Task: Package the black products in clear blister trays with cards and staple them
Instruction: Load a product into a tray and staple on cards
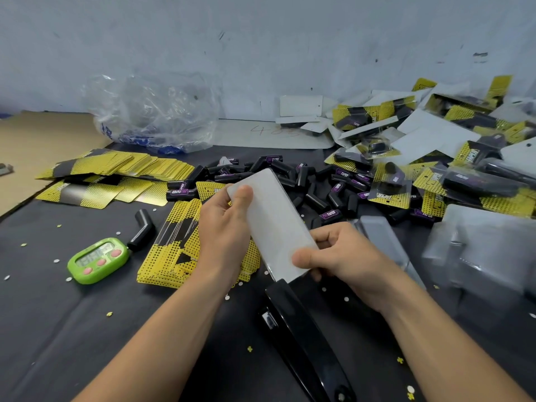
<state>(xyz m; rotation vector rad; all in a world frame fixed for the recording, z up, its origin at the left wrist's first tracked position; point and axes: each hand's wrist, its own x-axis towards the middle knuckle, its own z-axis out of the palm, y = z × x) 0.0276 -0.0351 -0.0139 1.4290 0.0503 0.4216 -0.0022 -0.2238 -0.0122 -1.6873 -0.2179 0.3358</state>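
Both hands hold one package (272,221) with its white card back facing up, slanted over the table. My left hand (224,224) grips its far end, thumb on top. My right hand (339,256) pinches its near end, which sits at the mouth of a black stapler (301,329). Loose black products (290,175) lie heaped behind. A stack of yellow-and-black cards (174,250) lies under my left wrist. Clear blister trays (478,250) are stacked at the right.
Finished packages (435,146) pile up at the back right. More cards (110,175) are fanned out at the left. A green timer (97,261) and a single black product (142,229) lie at the near left. A crumpled clear bag (153,111) sits by the wall.
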